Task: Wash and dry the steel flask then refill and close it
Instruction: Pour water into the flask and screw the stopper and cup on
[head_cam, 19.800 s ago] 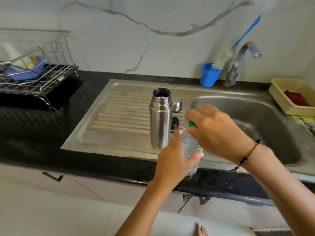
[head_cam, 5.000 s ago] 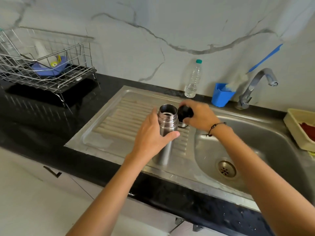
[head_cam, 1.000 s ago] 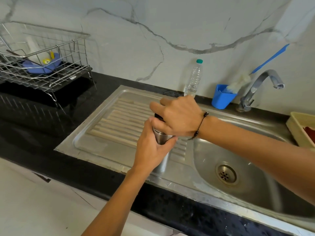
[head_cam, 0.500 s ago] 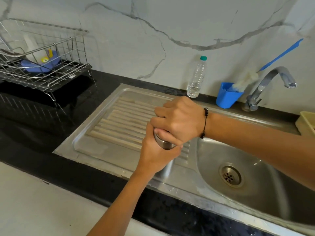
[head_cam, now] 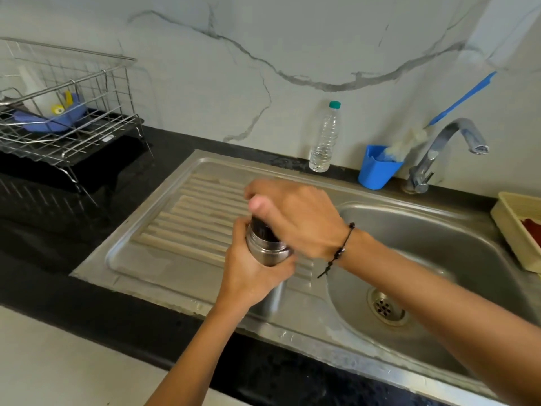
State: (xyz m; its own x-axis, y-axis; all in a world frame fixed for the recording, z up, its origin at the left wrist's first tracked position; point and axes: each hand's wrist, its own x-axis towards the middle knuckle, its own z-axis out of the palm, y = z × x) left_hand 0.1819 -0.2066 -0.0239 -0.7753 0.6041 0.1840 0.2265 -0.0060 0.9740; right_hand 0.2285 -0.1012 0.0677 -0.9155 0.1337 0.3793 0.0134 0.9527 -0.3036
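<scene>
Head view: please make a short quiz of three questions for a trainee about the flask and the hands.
1. True or false: the left hand grips the steel flask.
2. The right hand holds: A) plastic bottle B) black stopper C) tap.
3. Fill in: the plastic bottle stands left of the blue ____.

Key: 1 true; 2 B; 3 cup.
</scene>
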